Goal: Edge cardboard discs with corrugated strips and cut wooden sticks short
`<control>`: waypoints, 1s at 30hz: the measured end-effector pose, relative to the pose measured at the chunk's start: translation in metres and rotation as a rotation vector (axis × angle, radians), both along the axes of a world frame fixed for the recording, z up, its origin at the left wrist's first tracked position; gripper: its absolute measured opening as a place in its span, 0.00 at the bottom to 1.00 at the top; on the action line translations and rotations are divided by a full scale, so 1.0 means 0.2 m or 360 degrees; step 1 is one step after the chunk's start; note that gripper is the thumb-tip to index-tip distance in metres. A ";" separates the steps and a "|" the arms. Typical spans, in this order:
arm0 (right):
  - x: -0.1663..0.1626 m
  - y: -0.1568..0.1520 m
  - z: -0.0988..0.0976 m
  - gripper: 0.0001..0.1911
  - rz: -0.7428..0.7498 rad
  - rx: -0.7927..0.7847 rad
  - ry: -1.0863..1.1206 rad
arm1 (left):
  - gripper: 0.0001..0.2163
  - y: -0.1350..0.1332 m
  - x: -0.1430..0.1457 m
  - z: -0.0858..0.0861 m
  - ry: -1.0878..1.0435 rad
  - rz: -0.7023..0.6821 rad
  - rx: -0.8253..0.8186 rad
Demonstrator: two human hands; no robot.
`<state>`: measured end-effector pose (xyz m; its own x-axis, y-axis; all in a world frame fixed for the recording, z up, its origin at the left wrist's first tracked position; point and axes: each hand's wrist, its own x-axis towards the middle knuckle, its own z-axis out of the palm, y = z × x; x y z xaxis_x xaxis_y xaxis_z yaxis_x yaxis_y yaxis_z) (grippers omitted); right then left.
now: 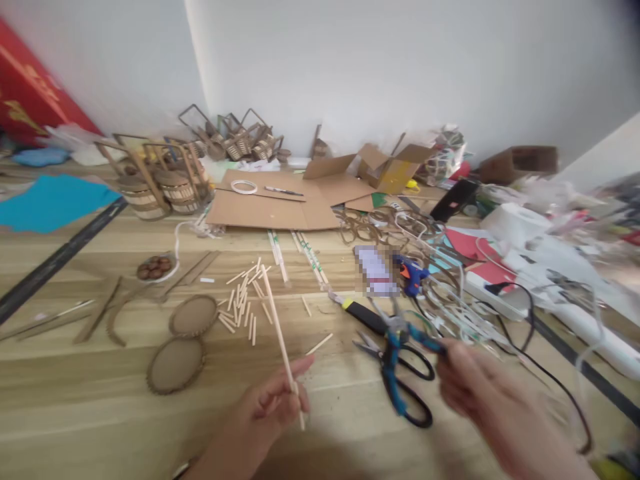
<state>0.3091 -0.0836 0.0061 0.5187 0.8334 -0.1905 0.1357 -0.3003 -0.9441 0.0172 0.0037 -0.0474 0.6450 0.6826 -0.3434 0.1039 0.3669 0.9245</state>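
My left hand (273,410) pinches a long thin wooden stick (278,327) near its lower end, the stick leaning up and away over the table. In my right hand (483,387) is one handle of a pair of blue-handled pliers (399,328); their handles are spread and the jaws point away from me. Scissors with black handles (423,363) lie beneath the pliers, partly hidden. Beside them rests a utility knife (365,316) with a black grip. Short cut sticks (243,300) are scattered beyond my left hand. Two round brown discs with notched rims (176,365) lie to the left.
A blue glue gun (413,275) lies right of centre among loops of brown strip. A flattened cardboard sheet (273,210) and small wooden buckets (183,190) stand farther back. A black cable (555,377) curves along the right. A dish of brown balls (155,268) sits left.
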 end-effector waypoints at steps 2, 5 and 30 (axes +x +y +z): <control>-0.27 0.10 -0.07 0.27 0.0140 0.0006 0.0570 | 0.23 -0.01 0.01 0.00 -0.0185 0.0004 -0.0015; -0.53 0.18 -0.19 0.25 0.0256 0.0031 0.0994 | 0.24 -0.03 0.04 0.00 -0.0372 0.0114 -0.0043; -0.49 0.24 -0.35 0.19 0.0356 0.0048 0.0223 | 0.20 0.00 0.06 -0.02 -0.0310 0.0624 -0.0405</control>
<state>0.2112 -0.0352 -0.0632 0.2912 0.9308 -0.2210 0.0630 -0.2492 -0.9664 0.0300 0.0028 -0.0513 0.4254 0.7969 -0.4290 -0.2526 0.5597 0.7893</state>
